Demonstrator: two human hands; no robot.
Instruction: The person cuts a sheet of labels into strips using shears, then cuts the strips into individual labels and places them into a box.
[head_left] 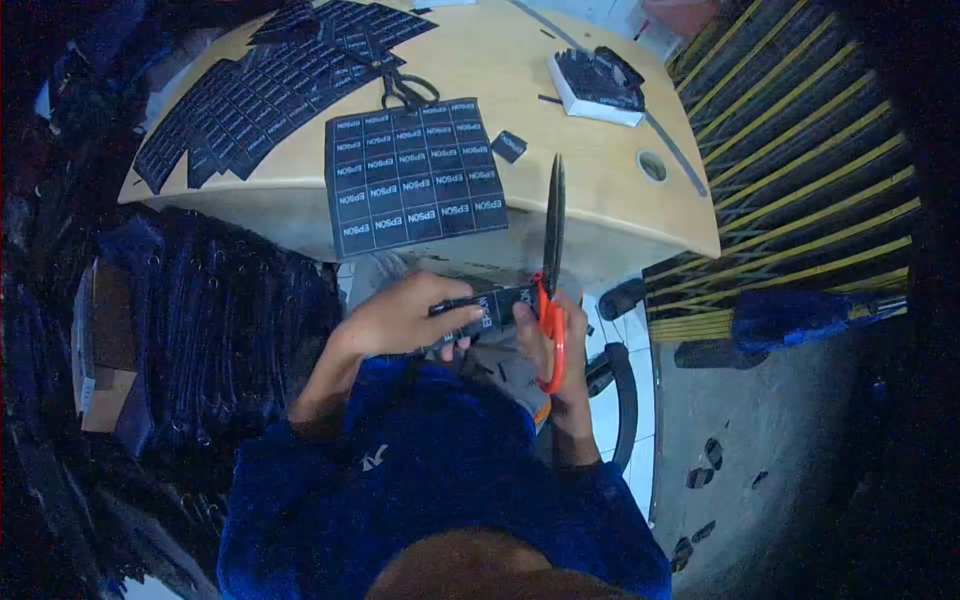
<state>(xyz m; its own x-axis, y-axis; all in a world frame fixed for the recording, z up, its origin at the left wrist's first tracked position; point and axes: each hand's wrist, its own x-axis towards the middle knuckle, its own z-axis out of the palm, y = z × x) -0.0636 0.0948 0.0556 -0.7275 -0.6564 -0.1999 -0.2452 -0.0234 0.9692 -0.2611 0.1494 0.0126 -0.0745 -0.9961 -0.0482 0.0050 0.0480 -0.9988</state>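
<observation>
My left hand (405, 312) pinches a black strip of EPSON labels (488, 314) in front of my body, fingers closed around it. The strip's far end reaches my right hand (562, 345), whose thumb lies against it. Red-handled scissors (551, 335) are gripped in that same right hand, blades pointing up and away toward the table; whether the blades are fully closed is hard to tell. Just beyond my hands, a black sheet printed with rows of EPSON labels (415, 185) overhangs the table edge. One small cut label piece (509, 147) lies beside the sheet.
Black-handled scissors (408, 92) rest behind the sheet on the wooden table (590, 180). More label sheets (250, 110) overlap at the back left. A white box of black pieces (600, 88) stands back right. Dark straps (230, 330) hang at left; yellow slats (800, 150) are at right.
</observation>
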